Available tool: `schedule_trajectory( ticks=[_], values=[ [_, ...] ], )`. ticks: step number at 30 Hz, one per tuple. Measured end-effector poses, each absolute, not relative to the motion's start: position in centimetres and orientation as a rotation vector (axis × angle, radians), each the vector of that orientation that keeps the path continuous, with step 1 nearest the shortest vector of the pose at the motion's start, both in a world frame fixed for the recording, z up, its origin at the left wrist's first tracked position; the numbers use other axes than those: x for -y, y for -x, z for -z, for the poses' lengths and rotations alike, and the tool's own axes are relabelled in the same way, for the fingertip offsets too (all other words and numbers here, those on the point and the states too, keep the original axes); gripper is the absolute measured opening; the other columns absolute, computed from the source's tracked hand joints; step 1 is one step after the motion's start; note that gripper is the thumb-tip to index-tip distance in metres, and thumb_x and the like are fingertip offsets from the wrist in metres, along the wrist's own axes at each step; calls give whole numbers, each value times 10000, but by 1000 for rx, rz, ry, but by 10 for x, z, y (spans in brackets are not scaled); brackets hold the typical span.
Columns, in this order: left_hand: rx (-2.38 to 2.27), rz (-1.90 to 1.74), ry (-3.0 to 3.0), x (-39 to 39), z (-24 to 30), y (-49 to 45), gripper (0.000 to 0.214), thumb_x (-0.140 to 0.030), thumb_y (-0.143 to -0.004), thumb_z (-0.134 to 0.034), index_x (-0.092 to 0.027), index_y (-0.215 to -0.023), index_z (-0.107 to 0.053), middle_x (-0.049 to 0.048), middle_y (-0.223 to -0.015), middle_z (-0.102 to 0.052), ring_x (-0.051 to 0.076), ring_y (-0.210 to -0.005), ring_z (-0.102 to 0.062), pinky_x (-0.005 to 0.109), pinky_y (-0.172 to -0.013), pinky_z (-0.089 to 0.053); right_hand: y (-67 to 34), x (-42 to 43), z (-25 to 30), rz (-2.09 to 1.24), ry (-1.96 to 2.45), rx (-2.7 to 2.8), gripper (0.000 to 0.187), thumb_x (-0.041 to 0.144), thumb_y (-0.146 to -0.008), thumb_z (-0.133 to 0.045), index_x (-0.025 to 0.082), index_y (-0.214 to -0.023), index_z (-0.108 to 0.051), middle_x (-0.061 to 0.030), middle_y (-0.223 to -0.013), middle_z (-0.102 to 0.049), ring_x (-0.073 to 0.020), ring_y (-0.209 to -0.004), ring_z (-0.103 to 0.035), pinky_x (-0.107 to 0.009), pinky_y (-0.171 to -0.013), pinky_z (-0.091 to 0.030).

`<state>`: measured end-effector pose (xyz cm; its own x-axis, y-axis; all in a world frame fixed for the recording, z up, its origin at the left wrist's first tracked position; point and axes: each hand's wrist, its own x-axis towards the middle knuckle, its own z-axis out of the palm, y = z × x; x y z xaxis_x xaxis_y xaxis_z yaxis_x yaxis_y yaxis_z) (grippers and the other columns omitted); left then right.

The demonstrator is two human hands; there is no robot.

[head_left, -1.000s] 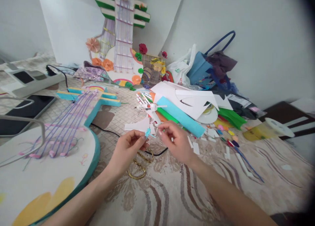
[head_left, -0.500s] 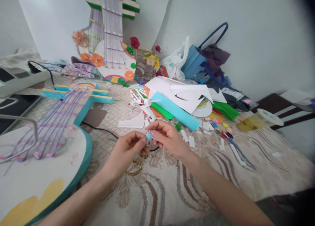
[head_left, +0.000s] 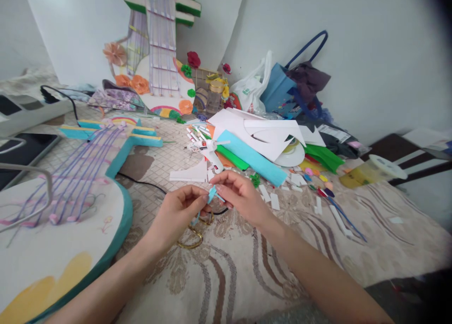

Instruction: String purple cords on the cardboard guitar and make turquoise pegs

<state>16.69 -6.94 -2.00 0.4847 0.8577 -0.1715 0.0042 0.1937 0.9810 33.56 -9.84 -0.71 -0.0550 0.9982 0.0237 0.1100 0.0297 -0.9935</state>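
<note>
My left hand (head_left: 180, 211) and my right hand (head_left: 240, 197) meet over the patterned cloth, both pinching a small light-blue paper strip (head_left: 212, 194) between thumb and fingertips. A tail of the strip hangs under my left hand. Gold-handled scissors (head_left: 192, 234) lie on the cloth just below my left hand. A white glue gun (head_left: 212, 154) rests beyond my fingers, its black cord (head_left: 148, 185) running off to the left.
A teal-edged cardboard guitar (head_left: 88, 173) with purple strings lies at left. Another decorated guitar (head_left: 158, 46) leans on the wall. Cut white paper (head_left: 268, 135), blue and green sheets, small scraps, a plastic bag and a blue bag (head_left: 282, 91) crowd the back. A yellow container (head_left: 367, 173) lies at right.
My right hand has moved in from the glue gun side to join my left hand on the blue strip. The view has shifted slightly down and right.
</note>
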Motion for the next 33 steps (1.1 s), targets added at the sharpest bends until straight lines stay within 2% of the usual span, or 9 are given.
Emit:
schedule_trajectory(
  ticks=[6,11,24,27,33],
  values=[
    [-886,-730,-1263,69,21,-168,191,-340,-773,-639,-151,-786,-607,19,-663,-636,137,-606,-586,247,-603,-462,-336,100,8,-1140,1242,1400,315,140,-740,-563,200,-1049,-550,-13,-898,-552,-112,-763,-536,-222,-616,-443],
    [-878,-728,-1334,71,22,-167,184,-332,-797,-610,-148,-808,-603,18,-683,-626,138,-632,-581,256,-621,-456,-334,101,7,-1129,1260,1420,379,119,-717,-556,201,-1085,-517,-2,-880,-523,-111,-750,-522,-235,-627,-433],
    [-906,-711,-1433,74,19,-168,189,-333,-803,-579,-145,-798,-603,27,-692,-621,153,-648,-564,274,-622,-440,-332,101,9,-1119,1276,1466,373,91,-740,-526,203,-1095,-510,17,-848,-509,-98,-719,-501,-218,-602,-417],
    [-917,-697,-1425,74,20,-168,192,-336,-801,-581,-145,-799,-597,28,-691,-627,154,-650,-567,273,-623,-437,-335,100,8,-1135,1246,1455,337,119,-768,-536,197,-1096,-521,9,-865,-527,-99,-741,-512,-227,-629,-422],
    [-927,-690,-1388,72,20,-168,193,-339,-789,-594,-146,-783,-593,17,-666,-621,141,-633,-563,259,-620,-437,-342,97,9,-1167,1227,1377,235,183,-803,-550,191,-1037,-563,-2,-867,-554,-98,-716,-522,-221,-578,-401]
  ],
)
